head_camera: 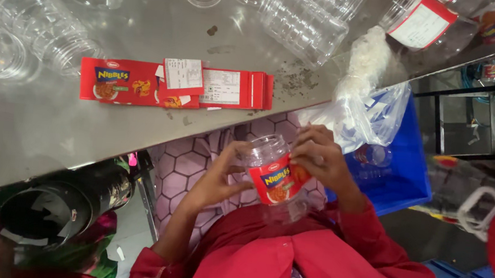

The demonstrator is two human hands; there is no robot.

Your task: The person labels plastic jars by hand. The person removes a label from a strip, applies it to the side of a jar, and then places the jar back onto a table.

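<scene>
I hold a clear plastic jar point(273, 171) with a red label wrapped around it, tilted, in front of my chest. My left hand point(219, 178) cups the jar's left side. My right hand point(320, 157) grips its right side, fingers lying on the label's edge. A stack of flat red labels point(146, 84) lies on the steel table point(36, 134) just beyond the jar, with a white-backed label point(183, 73) on top of it.
Several empty clear jars point(304, 20) lie across the far side of the table, and two labelled jars point(428, 18) rest at the top right. A blue crate point(410, 169) with a clear plastic bag point(361, 115) stands to the right. A black bin point(47, 214) sits lower left.
</scene>
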